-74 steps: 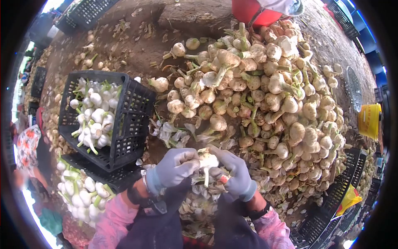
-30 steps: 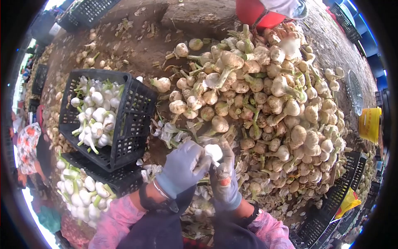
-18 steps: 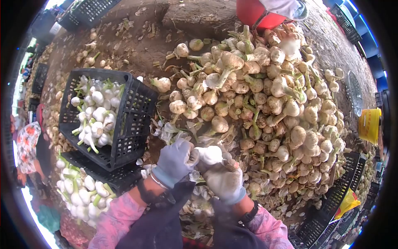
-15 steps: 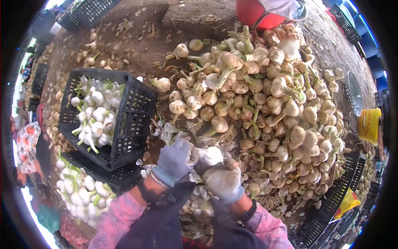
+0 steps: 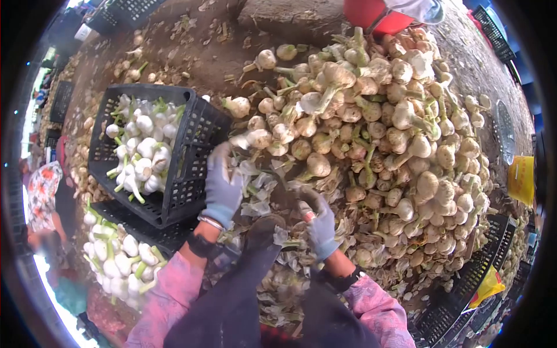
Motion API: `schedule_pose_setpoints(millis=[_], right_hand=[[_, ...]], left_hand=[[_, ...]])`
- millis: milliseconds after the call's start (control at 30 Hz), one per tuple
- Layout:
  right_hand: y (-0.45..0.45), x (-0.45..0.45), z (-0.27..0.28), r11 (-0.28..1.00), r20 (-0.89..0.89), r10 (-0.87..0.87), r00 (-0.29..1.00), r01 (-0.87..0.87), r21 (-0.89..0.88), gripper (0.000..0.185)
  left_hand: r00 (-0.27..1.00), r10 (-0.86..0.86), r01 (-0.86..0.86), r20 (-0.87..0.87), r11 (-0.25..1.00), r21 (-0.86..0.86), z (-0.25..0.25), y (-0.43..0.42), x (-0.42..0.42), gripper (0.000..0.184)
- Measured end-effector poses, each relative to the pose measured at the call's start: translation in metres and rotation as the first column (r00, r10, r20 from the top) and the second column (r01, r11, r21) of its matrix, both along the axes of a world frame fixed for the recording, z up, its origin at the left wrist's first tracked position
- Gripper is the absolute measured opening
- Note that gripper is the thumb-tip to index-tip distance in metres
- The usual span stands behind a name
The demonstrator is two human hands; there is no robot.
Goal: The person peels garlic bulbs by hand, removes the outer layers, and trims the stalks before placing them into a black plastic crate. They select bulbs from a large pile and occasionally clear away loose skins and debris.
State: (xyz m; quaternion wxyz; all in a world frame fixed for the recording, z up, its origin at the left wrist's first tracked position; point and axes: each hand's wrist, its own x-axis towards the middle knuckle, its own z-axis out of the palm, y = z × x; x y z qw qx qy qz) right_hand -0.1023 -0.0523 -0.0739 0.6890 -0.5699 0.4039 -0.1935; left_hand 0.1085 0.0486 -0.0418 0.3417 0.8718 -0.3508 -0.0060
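My left hand (image 5: 223,185), in a grey-blue glove, is raised beside the right wall of a black crate (image 5: 197,151). A motion-blurred white garlic bulb (image 5: 238,141) is at its fingertips; the grip itself is smeared. Lower right, over loose garlic skins (image 5: 258,188), my gloved right hand (image 5: 320,223) has its fingers curled in. A small red patch shows by those fingers, but what they hold is unclear. Cleaned white garlic bulbs (image 5: 145,148) with green stem stubs lie in the crate. Unpeeled, soil-stained garlic (image 5: 400,139) forms a large heap ahead and right.
More white garlic (image 5: 119,261) lies below the tilted crate. A red bucket (image 5: 377,16) stands behind the heap, a yellow container (image 5: 520,180) at right. Black crates (image 5: 464,284) line the lower right. Another person's flowered sleeve (image 5: 43,194) shows at far left.
My hands have separated. The left has moved up and left with the white garlic bulb, towards the crate; the right has shifted slightly up and right. The view has shifted a little.
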Motion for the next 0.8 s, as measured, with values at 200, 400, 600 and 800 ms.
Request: schedule_pose_setpoints(millis=[200, 400, 600, 800], right_hand=[[-0.057, 0.015, -0.013, 0.544, -0.468, 0.016, 0.884, -0.4, -0.737, 0.069], [-0.057, 0.002, -0.038, 0.436, -0.682, 0.11, 0.723, -0.651, -0.621, 0.065], [-0.093, 0.002, -0.004, 0.545, -0.487, 0.145, 0.861, -0.48, -0.687, 0.06], [-0.149, 0.127, 0.048, -0.048, -0.37, -0.038, 0.928, -0.372, -0.927, 0.071]], left_hand=[[0.959, 0.237, -0.135, -0.155, 0.864, 0.485, -0.068, 0.068, -0.001, 0.081], [0.891, 0.414, -0.172, -0.185, 0.685, 0.708, -0.089, 0.091, -0.036, 0.08], [0.985, 0.112, -0.024, -0.134, 0.846, 0.533, -0.069, 0.079, -0.033, 0.075], [0.797, 0.226, -0.326, 0.56, 0.942, 0.083, 0.089, 0.023, 0.042, 0.055]])
